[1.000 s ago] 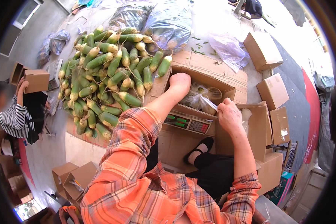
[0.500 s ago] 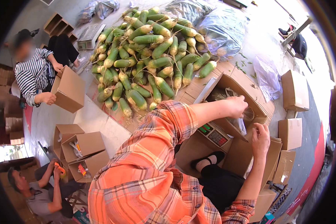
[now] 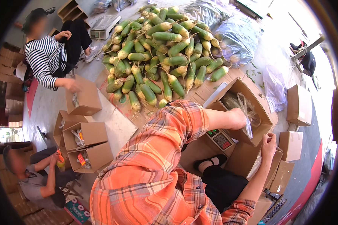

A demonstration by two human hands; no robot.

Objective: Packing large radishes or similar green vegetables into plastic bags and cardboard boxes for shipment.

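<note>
An open cardboard carton (image 3: 260, 98) rests tilted in front of me, with clear plastic bags (image 3: 248, 107) inside. My left hand (image 3: 237, 118) is bent down over the carton's near side, against the clear plastic; its fingers are hidden. Close to the carton's near right corner is my right hand (image 3: 269, 145), fingers curled together; anything between them is too small to make out. A scale with a keypad and lit green display (image 3: 219, 140) shows beneath my left forearm. Another open carton (image 3: 244, 159) stands below, beside my right forearm.
A large heap of green radishes (image 3: 157, 56) lies ahead. Bagged radishes (image 3: 238, 37) sit behind it. Closed cartons (image 3: 298, 105) line the right side. At left, a person in stripes (image 3: 45, 56) and a person in grey (image 3: 37, 183) sit near open cartons (image 3: 88, 135).
My left hand has dropped lower against the carton, and my right hand has shifted slightly down and right. The person in stripes has set down a carton and now reaches over it.
</note>
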